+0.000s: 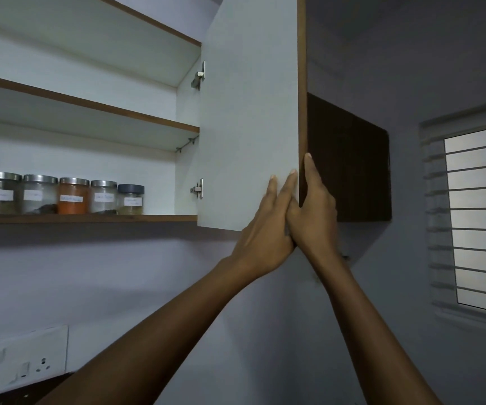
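As the head view shows it, the cabinet door stands swung wide, right of the spice jars. The left hand lies flat, fingers straight, on its inner face. The right hand straddles its free edge, and I cannot tell whether it grips. Best to swing slowly, steadying both faces

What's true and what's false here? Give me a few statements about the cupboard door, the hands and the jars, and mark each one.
1. The cupboard door stands open. True.
2. Only the left hand touches the door. False: the right hand is at its free edge too.
3. The jars stand on the top shelf. False: they stand on the lowest shelf.
4. An orange jar stands among them. True.
5. The left hand lies with straight fingers on the door's white inner face. True.
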A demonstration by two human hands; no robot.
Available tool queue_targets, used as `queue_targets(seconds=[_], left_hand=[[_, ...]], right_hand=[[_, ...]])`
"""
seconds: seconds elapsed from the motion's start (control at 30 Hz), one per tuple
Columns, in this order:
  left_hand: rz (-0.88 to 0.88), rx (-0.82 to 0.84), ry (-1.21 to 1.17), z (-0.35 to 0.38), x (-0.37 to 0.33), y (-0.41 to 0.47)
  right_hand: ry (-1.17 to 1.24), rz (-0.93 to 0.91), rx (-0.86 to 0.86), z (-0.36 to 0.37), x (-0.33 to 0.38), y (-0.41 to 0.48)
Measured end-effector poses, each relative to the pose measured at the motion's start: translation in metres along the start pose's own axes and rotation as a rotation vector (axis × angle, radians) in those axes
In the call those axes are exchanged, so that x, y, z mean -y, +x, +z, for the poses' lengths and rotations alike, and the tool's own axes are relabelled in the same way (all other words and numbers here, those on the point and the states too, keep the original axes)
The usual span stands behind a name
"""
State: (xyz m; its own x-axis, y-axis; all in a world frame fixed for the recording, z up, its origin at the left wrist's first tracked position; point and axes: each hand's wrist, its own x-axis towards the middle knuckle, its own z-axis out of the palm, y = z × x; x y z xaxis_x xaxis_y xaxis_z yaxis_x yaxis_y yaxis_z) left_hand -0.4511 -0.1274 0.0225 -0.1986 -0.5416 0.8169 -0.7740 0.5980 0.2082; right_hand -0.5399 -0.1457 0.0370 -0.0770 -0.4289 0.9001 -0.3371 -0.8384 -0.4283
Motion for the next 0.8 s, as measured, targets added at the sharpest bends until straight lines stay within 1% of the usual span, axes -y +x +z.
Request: queue_targets(seconds=[0.07,0.17,0.33,0.53,0.67,0.8], left_hand=[[0.059,-0.035,0.027,-0.011,-0.001,-0.004],[0.094,-0.052,0.033,-0.025,-0.001,-0.012],[0.118,-0.027,0.007,-0.053,0.007,-0.029],[0.190,-0.006,0.068,-0.102,0.030,-0.057],[0.226,-0.052,0.034,-0.133,0.048,-0.075],[0.211,-0.103,0.004,-0.159,0.066,-0.093]], right_hand=[[0.000,-0.001,-0.009,0.003,0.009,-0.003],[-0.007,0.001,-0.028,0.009,0.024,-0.010],[0.011,-0.024,-0.056,0.023,0.049,-0.023],[0.053,-0.043,-0.137,0.056,0.087,-0.045],[0.032,-0.081,-0.140,0.082,0.112,-0.058],[0.003,-0.110,-0.122,0.110,0.134,-0.069]])
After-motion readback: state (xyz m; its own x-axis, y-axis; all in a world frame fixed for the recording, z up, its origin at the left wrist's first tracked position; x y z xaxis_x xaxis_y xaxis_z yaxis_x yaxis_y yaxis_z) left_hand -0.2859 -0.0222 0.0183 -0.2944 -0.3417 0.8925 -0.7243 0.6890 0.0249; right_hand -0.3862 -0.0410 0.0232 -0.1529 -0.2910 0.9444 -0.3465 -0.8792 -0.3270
